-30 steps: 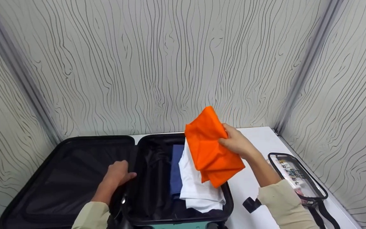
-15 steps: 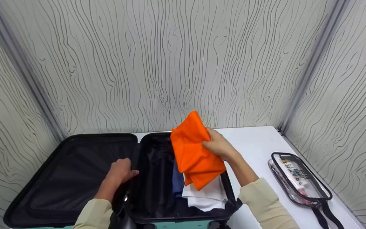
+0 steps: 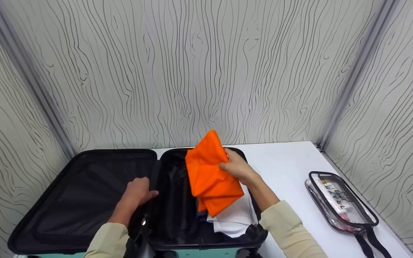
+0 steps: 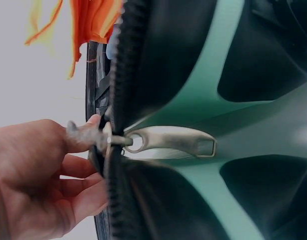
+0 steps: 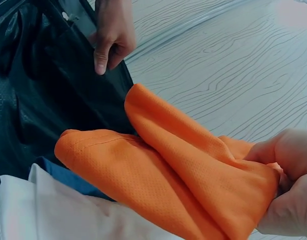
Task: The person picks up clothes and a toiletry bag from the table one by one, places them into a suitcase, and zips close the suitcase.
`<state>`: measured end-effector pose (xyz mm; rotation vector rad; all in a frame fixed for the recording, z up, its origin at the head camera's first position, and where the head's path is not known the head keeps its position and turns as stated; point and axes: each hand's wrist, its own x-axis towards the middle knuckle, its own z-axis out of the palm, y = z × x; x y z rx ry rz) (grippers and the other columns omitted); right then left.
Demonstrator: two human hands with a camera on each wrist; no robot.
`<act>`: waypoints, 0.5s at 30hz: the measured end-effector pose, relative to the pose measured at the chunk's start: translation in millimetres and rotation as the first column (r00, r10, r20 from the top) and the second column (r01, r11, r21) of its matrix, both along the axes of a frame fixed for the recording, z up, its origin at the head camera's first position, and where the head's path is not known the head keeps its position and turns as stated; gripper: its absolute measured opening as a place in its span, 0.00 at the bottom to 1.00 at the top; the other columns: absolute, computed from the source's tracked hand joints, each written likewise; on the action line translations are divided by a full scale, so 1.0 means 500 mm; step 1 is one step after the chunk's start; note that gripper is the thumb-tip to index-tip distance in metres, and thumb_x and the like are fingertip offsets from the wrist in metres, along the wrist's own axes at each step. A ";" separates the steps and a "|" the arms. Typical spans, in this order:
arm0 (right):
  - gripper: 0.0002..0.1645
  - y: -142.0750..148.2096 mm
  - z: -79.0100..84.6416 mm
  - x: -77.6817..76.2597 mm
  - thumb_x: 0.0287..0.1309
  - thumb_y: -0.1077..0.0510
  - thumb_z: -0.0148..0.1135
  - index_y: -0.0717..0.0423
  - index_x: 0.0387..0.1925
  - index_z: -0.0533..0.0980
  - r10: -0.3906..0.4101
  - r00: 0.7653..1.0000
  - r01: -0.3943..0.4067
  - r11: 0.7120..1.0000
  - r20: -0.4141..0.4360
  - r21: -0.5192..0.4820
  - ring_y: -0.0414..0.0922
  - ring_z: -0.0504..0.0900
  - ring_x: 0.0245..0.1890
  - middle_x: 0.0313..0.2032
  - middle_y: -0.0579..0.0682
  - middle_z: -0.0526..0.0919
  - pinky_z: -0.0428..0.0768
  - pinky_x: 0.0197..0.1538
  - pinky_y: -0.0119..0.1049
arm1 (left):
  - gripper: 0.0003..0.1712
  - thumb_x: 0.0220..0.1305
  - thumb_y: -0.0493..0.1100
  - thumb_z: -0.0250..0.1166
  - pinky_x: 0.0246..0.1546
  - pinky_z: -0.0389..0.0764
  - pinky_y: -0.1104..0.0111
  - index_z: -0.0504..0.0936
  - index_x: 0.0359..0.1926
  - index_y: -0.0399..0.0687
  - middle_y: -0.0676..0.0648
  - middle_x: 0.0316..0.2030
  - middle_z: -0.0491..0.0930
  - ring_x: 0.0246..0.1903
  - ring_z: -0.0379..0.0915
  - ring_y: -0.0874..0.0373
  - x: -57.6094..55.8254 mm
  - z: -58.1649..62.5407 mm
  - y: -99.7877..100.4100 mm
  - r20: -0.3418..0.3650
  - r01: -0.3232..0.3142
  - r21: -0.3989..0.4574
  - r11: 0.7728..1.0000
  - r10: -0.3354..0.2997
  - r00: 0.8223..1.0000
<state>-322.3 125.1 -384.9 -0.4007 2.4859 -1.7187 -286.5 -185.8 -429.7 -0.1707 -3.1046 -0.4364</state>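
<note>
An orange folded garment (image 3: 210, 172) of mesh-like fabric hangs from my right hand (image 3: 240, 168), pinched at its right edge between thumb and fingers. It is held over the right half of an open black-lined suitcase (image 3: 170, 200). Under it, folded white clothing (image 3: 233, 225) and a dark blue garment (image 5: 73, 179) lie inside, partly covered by the orange one. At the suitcase's middle, my left hand (image 3: 136, 195) grips the edge between the two halves, thumb on the lining side. A metal zipper pull (image 4: 173, 140) hangs at that edge in the left wrist view.
The suitcase's other half (image 3: 81, 200) lies flat on the left, black lining up. To the right, a clear black-trimmed pouch (image 3: 346, 204) with a strap and small items inside rests on the white table (image 3: 281, 161). Patterned panels (image 3: 206, 71) enclose the back and sides.
My right hand has carried the orange garment left and slightly down over the suitcase's right half. The left hand keeps its place on the edge. The view has shifted slightly.
</note>
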 end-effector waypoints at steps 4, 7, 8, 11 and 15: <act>0.30 0.011 -0.019 -0.008 0.49 0.73 0.50 0.62 0.58 0.66 -0.008 1.000 0.008 1.000 0.022 -0.012 0.48 0.75 0.39 0.47 0.57 0.75 0.74 0.42 0.39 | 0.17 0.56 0.49 0.67 0.33 0.76 0.53 0.74 0.23 0.40 0.44 0.19 0.73 0.25 0.75 0.48 0.000 -0.001 0.001 -0.011 0.002 0.003 1.000 -0.002 1.000; 0.30 0.025 -0.036 -0.015 0.48 0.73 0.50 0.63 0.57 0.65 -0.021 0.998 0.024 0.999 0.060 -0.042 0.48 0.74 0.38 0.46 0.57 0.75 0.73 0.42 0.38 | 0.18 0.56 0.48 0.67 0.32 0.75 0.54 0.73 0.22 0.41 0.45 0.18 0.72 0.23 0.74 0.48 0.001 -0.002 0.000 -0.023 0.005 0.010 1.000 -0.004 1.000; 0.31 0.031 -0.043 -0.017 0.48 0.73 0.50 0.64 0.58 0.65 -0.028 0.997 0.032 0.998 0.075 -0.055 0.48 0.74 0.38 0.46 0.57 0.75 0.73 0.42 0.38 | 0.18 0.56 0.49 0.67 0.32 0.75 0.54 0.73 0.22 0.41 0.45 0.18 0.72 0.23 0.73 0.49 0.001 -0.003 0.000 -0.024 0.004 0.011 1.000 -0.004 1.000; 0.31 0.049 -0.054 -0.013 0.49 0.73 0.49 0.65 0.59 0.63 -0.054 0.990 0.066 0.994 0.131 -0.083 0.49 0.74 0.40 0.47 0.59 0.74 0.73 0.44 0.39 | 0.18 0.56 0.49 0.66 0.32 0.75 0.54 0.73 0.23 0.40 0.44 0.19 0.72 0.24 0.73 0.48 0.000 -0.003 -0.001 -0.015 0.001 0.000 1.000 -0.001 1.000; 0.31 0.072 -0.077 -0.011 0.50 0.72 0.50 0.67 0.59 0.62 -0.092 0.979 0.108 0.991 0.184 -0.081 0.50 0.74 0.43 0.48 0.60 0.73 0.72 0.47 0.42 | 0.18 0.58 0.49 0.65 0.32 0.75 0.54 0.73 0.26 0.39 0.43 0.21 0.73 0.25 0.74 0.47 0.002 0.000 0.000 0.010 -0.004 -0.025 1.000 0.005 1.000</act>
